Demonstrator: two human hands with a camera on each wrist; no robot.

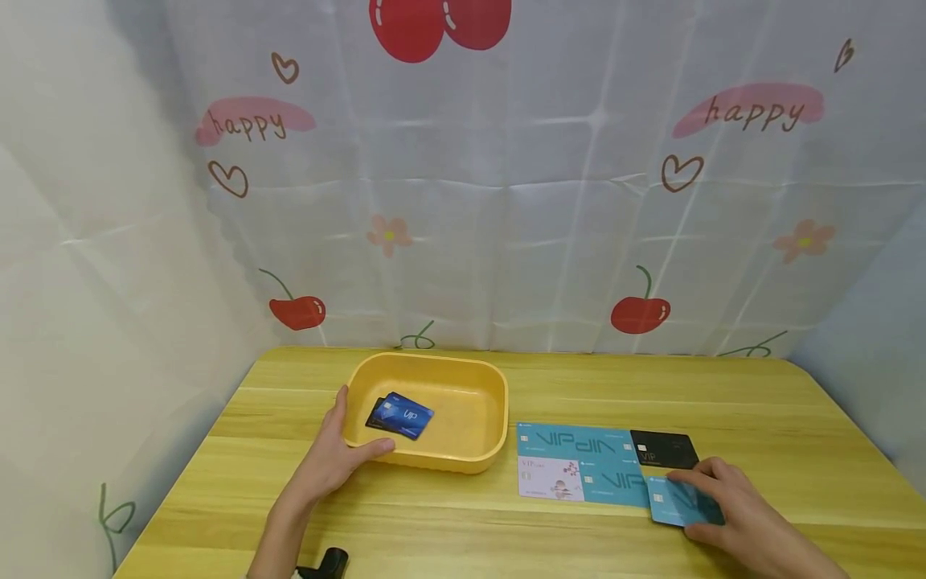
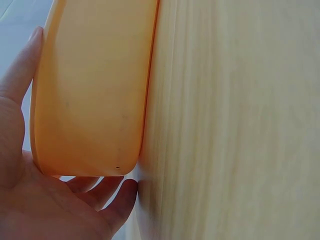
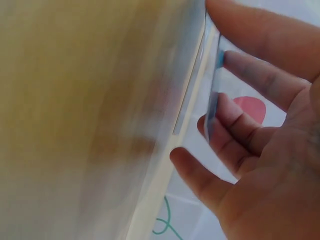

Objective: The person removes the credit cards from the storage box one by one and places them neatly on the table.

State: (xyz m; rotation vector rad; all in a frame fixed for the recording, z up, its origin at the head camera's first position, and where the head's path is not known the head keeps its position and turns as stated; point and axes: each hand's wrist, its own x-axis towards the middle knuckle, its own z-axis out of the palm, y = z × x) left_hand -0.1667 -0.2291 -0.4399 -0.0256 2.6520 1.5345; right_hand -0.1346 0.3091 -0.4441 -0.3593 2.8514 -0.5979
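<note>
In the head view my left hand [image 1: 329, 458] holds a yellow plastic bin [image 1: 463, 464] at its near left corner, thumb over the front rim. The left wrist view shows the fingers curled around the bin's end. A dark blue VIP card [image 1: 407, 416] lies in the bin over a black card [image 1: 373, 420]. On the right, my right hand [image 1: 741, 503] pinches a light blue card [image 1: 676, 503] by its edges; seen edge-on from the right wrist, the card stands a little above the table. It overlaps the right end of a block of teal cards [image 1: 575, 441], a pale card [image 1: 550, 479] and a black VIP card [image 1: 661, 449].
The wood-grain table [image 1: 463, 535] runs back to a white curtain [image 1: 492, 241] printed with cherries and "happy". A small black object [image 1: 333, 562] shows at the front edge, beside the left forearm. The bin stands left of the laid-out cards.
</note>
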